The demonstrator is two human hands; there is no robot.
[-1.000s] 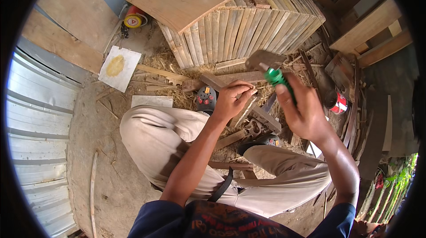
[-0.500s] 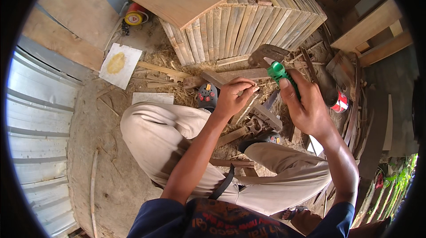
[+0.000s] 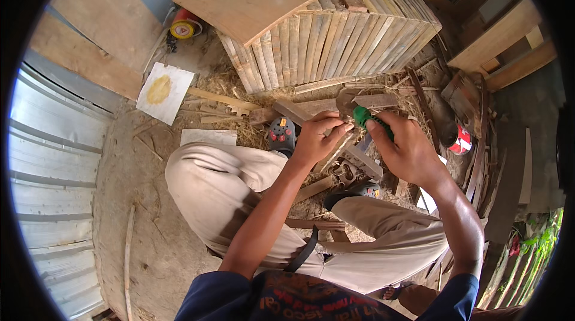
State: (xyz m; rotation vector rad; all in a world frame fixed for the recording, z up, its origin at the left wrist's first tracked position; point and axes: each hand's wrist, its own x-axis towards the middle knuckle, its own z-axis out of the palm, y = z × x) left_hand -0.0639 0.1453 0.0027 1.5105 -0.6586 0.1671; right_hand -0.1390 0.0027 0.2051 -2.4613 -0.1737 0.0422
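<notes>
A corrugated metal wall [image 3: 54, 195] closes in the left side, and across the top of the view stands a slatted wooden structure [image 3: 335, 51] with a plywood board [image 3: 251, 0] lying flat over its left end. In front of it the person sits with knees spread, and between the feet a stout timber [image 3: 366, 163] lies slantwise on the littered floor. Left of the timber rests a dark clog [image 3: 281, 132] on one foot; well off to the left lies a white sheet [image 3: 159, 90] with a yellowish stain.

The green-handled chopping blade [image 3: 362, 116] is in front of the person, above the timber. The right hand [image 3: 413, 147] is wrapped round its handle, thumb laid along it. The dark head looks broad and should carry most of the weight, so the handle is the place to grip, fingers clear of the edge. The smooth handle could turn in a damp palm.

The left hand [image 3: 323, 138] is close by, its fingertips pinched on the upper end of a slim wooden strip [image 3: 336, 148], which slants down toward the lap. Whether the strip touches the timber, I cannot tell. It is probably light, fairly stiff and easily split; the end away from the blade seems the safer hold.
</notes>
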